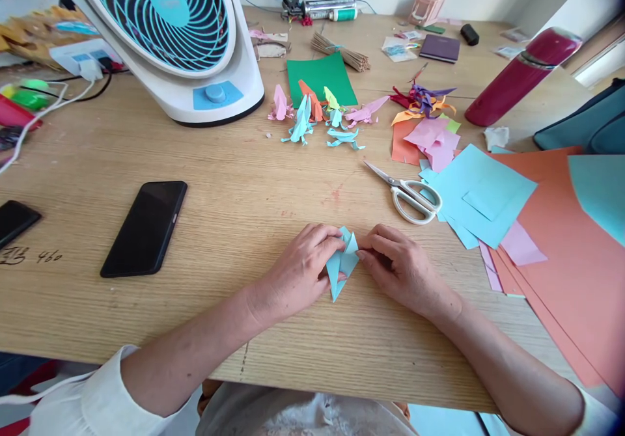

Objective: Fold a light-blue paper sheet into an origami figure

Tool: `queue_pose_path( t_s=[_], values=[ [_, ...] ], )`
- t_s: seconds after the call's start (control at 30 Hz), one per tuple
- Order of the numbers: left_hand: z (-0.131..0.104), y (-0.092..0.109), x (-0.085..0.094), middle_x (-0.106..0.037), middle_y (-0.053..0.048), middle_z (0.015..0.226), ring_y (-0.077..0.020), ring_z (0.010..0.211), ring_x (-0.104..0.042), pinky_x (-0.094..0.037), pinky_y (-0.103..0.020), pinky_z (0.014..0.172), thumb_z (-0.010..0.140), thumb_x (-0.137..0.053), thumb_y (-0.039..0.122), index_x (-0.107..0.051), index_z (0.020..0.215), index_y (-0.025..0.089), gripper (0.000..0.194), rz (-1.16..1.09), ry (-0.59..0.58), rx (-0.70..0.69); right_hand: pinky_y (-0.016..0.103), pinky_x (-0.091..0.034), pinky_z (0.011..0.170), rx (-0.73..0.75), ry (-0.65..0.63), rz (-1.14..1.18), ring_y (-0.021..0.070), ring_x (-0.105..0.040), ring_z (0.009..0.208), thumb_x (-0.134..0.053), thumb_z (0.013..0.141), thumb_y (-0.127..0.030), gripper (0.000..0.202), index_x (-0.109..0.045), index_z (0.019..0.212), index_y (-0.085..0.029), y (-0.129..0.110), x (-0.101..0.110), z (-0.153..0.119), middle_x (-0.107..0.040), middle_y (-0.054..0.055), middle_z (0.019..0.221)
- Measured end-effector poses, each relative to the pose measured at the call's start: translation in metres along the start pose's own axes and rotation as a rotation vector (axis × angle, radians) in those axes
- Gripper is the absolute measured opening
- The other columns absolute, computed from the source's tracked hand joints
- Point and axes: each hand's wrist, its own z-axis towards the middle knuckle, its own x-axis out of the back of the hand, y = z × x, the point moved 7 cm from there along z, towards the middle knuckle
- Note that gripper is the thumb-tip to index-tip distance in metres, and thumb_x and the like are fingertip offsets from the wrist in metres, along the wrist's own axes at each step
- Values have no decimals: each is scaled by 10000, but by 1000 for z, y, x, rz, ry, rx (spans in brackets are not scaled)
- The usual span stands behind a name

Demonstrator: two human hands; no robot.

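A small piece of folded light blue paper (342,263) with a pointed lower end is held just above or on the wooden table (234,228). My left hand (307,263) grips its left side, thumb below and fingers over the upper part. At its right edge, my right hand (403,263) pinches the paper between thumb and forefinger, the other fingers curled in. White-handled scissors (410,192) lie beyond my right hand, blades pointing away to the left. Folded paper figures (303,118) in blue, pink, orange and green stand farther back.
A white fan (219,94) stands at the back left. Phones (145,229) lie on the left. Light blue sheets (481,185) and large orange sheets (576,247) cover the right side. A red thermos (520,78) stands behind them, near a green sheet (336,75) and a stick bundle (342,52).
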Motion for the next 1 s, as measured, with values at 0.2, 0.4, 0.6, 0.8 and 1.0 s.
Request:
queue_pose_path(
  t_s=[0.2, 0.4, 0.6, 0.8, 1.0],
  values=[
    [-1, 0, 2, -616, -66, 1135, -231, 1068, -578, -516, -411, 922, 761, -774, 171, -497, 1139, 188, 468, -9, -5, 14, 293, -386, 630, -47, 65, -38, 145, -492, 685, -520, 941, -181, 163, -571, 786, -189, 1, -1, 2, -525, 21, 758],
    [-7, 13, 4, -589, -112, 1221, -222, 1113, -591, -532, -389, 963, 881, -639, 161, -530, 1222, 183, 358, 162, -5, -144, 285, -412, 629, -89, 110, -25, 148, -520, 674, -571, 906, -177, 29, -561, 894, -202, 5, 0, 3, -567, 8, 747],
    [-13, 18, 2, -603, -136, 1204, -236, 1094, -619, -561, -382, 933, 937, -499, 111, -529, 1298, 126, 362, 367, -62, -287, 285, -413, 620, -84, 113, -40, 148, -526, 663, -584, 898, -189, 51, -537, 906, -208, 8, -2, 3, -576, 5, 744],
    [-16, 20, -2, -608, -141, 1234, -240, 1123, -607, -537, -380, 982, 967, -437, 115, -469, 1370, 100, 405, 456, -112, -317, 282, -405, 621, -55, 104, -47, 143, -509, 662, -564, 909, -176, 30, -572, 893, -201, 6, -2, 5, -562, 12, 755],
    [-16, 21, -6, -606, -146, 1251, -247, 1145, -596, -528, -363, 982, 981, -433, 158, -461, 1379, 83, 406, 513, -142, -326, 280, -408, 626, -45, 95, -36, 143, -509, 668, -560, 914, -171, 58, -610, 922, -199, 5, -1, 6, -553, 16, 769]
  ],
)
